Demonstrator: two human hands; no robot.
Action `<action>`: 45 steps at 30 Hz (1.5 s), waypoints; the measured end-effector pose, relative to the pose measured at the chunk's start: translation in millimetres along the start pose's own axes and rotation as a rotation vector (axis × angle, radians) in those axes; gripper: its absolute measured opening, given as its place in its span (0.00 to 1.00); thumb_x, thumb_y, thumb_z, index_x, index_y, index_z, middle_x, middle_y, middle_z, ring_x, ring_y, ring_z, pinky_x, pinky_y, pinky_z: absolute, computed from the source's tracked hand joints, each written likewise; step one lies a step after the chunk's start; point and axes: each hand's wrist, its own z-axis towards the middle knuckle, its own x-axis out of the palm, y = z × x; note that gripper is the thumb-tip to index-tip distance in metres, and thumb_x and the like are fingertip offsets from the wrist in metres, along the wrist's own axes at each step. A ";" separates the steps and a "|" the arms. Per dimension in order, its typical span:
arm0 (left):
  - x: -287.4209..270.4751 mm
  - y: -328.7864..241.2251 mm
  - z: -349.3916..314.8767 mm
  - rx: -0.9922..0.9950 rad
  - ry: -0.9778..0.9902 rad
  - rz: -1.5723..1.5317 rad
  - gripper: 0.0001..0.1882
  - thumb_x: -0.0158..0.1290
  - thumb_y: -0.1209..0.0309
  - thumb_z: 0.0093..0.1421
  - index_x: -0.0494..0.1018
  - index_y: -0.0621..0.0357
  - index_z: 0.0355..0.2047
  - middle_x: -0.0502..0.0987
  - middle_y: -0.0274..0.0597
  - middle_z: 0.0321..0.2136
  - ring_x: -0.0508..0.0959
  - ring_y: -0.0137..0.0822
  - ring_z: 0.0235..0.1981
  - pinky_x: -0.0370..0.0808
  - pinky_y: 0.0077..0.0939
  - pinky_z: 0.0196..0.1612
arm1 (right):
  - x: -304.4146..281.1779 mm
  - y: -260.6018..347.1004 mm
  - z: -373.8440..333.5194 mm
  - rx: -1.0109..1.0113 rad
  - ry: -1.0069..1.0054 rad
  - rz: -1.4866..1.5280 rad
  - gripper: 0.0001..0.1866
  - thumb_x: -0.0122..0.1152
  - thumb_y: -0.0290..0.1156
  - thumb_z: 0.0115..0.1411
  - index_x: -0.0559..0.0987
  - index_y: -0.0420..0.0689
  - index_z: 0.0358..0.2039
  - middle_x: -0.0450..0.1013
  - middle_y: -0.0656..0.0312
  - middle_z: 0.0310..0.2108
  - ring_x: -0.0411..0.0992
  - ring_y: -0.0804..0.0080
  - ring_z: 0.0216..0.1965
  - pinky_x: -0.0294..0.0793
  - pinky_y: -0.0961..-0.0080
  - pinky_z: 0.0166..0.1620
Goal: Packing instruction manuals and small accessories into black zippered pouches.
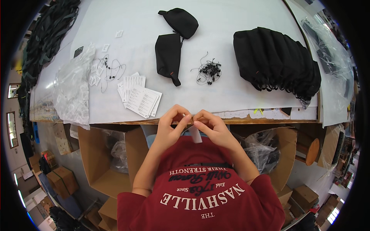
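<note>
My left hand [171, 124] and my right hand [212, 126] meet in front of my chest at the table's near edge, both with fingers pinched. A small white paper tag [195, 134] hangs below the right fingertips, which grip its upper end. Something tiny and pale shows between the left thumb and fingers, too small to name. Just beyond my hands lie a tangle of black tag strings [211, 72], a fanned stack of printed white cards [142, 98] and two black fabric pouches [168, 55], one partly behind the other.
Several black pouches [275, 57] stand in a row at right. On the left lie a clear plastic bag [75, 84], small white packets [96, 73] and loose strings [111, 71]. Black straps [48, 34] pile up far left. Cardboard boxes [104, 154] sit below the table edge.
</note>
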 end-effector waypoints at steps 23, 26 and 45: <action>-8.1 -8.1 6.9 -0.243 -0.073 -0.173 0.10 0.53 0.75 0.58 0.77 0.62 0.41 0.73 0.30 0.23 0.65 0.17 0.20 0.64 0.14 0.24 | 8.1 16.2 19.1 -0.134 -0.322 -0.682 0.06 0.61 0.27 0.54 0.79 0.45 0.34 0.55 0.67 0.11 0.54 0.82 0.14 0.53 0.80 0.19; -12.5 -4.7 2.0 -0.239 -0.109 -0.073 0.09 0.54 0.76 0.57 0.77 0.62 0.39 0.73 0.30 0.22 0.65 0.17 0.19 0.63 0.13 0.23 | 11.7 21.6 19.7 -0.231 -0.253 -0.755 0.07 0.60 0.31 0.54 0.79 0.46 0.33 0.64 0.61 0.12 0.64 0.68 0.14 0.62 0.74 0.21; -15.7 -23.2 -12.4 0.233 -0.454 0.240 0.02 0.50 0.80 0.57 0.70 0.64 0.32 0.74 0.41 0.36 0.71 0.22 0.28 0.69 0.16 0.34 | -1.8 27.3 7.0 -0.176 -0.185 0.286 0.06 0.54 0.20 0.58 0.68 0.42 0.34 0.69 0.62 0.28 0.69 0.76 0.31 0.67 0.81 0.38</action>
